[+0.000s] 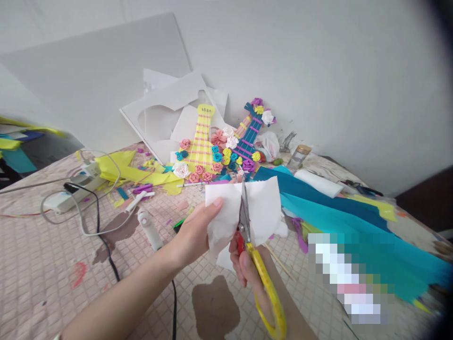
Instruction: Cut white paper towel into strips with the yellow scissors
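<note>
My left hand (194, 233) pinches the left side of a white sheet of crepe paper (262, 208), thumb on its front. My right hand (247, 267) grips yellow-handled scissors (264, 276), whose blades run up through the middle of the sheet. Both hands hover above the tiled table (53, 255).
Two paper guitars stand against the wall, one yellow (202, 141) and one blue (247, 139), ringed with small paper flowers. Teal paper sheets (354, 222) lie at the right, yellow scraps (123, 170) at the left. A power strip with cables (71, 193), a glue gun (148, 229) and a glass jar (299, 156) sit nearby.
</note>
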Available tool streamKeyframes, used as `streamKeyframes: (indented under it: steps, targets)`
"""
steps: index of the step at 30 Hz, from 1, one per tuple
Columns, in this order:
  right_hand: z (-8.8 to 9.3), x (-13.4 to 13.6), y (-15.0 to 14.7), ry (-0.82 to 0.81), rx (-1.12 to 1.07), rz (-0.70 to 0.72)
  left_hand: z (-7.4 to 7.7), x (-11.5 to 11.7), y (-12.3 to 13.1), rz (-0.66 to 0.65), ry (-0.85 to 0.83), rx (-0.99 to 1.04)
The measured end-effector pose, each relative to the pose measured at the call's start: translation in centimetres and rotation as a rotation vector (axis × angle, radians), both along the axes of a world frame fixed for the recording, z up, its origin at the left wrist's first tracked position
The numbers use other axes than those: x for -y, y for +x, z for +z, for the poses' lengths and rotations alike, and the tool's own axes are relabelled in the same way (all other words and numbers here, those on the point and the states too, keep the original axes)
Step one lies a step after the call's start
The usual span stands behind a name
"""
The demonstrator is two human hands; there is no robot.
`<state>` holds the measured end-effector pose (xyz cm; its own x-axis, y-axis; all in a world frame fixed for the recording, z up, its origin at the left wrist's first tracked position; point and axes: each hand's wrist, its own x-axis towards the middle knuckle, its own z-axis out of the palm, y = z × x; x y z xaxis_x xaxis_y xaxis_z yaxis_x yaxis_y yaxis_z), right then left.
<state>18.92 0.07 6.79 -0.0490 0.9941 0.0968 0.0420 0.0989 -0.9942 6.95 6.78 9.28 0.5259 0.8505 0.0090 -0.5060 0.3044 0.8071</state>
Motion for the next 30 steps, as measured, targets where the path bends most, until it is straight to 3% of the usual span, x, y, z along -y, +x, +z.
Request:
streamKeyframes:
  steps: [8,21,30]
  targets:
    - [0.3,-0.1,-0.2,0.002,0.019,-0.030,-0.1,0.1,-0.1,0.005,0.003,-0.070]
    - [-0.5,-0.9,0.9,-0.075,0.116,0.088,0.0,0.0,-0.2,0.029,0.026,-0.068]
    - [-1.7,-0.6,0.6,-0.087,0.106,0.029,-0.1,-0.1,-0.3,0.027,0.026,-0.069]
